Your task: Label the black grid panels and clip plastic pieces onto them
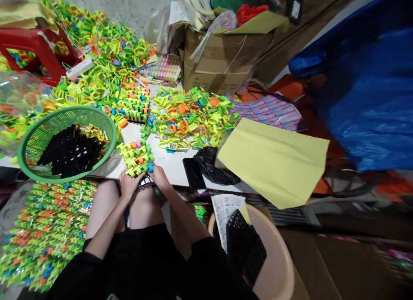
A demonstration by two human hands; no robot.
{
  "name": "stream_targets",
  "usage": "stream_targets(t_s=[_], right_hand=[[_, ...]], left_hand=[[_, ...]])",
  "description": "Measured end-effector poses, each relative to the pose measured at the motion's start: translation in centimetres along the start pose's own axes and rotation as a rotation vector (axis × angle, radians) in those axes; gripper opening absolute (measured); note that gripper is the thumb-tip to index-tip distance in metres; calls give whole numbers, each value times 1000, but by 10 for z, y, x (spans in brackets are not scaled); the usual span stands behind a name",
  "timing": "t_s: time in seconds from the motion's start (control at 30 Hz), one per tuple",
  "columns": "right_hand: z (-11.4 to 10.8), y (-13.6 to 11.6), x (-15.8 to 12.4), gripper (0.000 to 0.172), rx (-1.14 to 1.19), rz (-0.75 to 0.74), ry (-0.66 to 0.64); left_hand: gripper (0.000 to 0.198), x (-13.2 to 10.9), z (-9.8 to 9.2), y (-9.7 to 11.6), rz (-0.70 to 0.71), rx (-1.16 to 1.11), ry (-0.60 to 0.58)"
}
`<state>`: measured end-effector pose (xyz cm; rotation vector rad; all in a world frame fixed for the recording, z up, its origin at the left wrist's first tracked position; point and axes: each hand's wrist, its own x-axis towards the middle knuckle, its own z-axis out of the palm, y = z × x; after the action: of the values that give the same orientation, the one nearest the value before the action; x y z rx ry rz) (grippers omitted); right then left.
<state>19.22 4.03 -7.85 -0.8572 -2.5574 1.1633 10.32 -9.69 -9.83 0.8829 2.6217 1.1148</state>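
Observation:
A black slotted tray rests at the table's edge above my knees. Rows of yellow, green and orange toy watches stand on it, with a blue one and a pink one among them. My left hand is closed on the near left side of the tray. On its right side, beside the blue piece, my right hand grips it with bent fingers. My fingertips are partly hidden by the tray and the pieces. Just beyond lies a loose heap of similar toy watches.
A green basket with black trays stands left. Another filled tray sits behind. A phone, black bag and yellow sheet lie right. Below is a round tub; a cardboard box stands at the back.

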Motion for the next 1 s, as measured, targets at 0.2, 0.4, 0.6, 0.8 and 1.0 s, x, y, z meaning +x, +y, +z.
stream_targets(t_s=[0.2,0.4,0.6,0.8,1.0], right_hand=[[3,4,-2,12,53,12,-7],[-27,31,-4,28,199,-67,109],[-76,77,20,38,-375,126,438],[-88,86,27,26,-386,136,290],[-96,67,23,16,356,135,-56]], left_hand=[[41,-1,2,-6,59,98,49],[28,0,5,-28,104,63,-10],[27,2,1,-41,143,7,-89],[30,2,-2,-42,154,-26,-118],[32,0,-3,-41,142,-16,-123]])
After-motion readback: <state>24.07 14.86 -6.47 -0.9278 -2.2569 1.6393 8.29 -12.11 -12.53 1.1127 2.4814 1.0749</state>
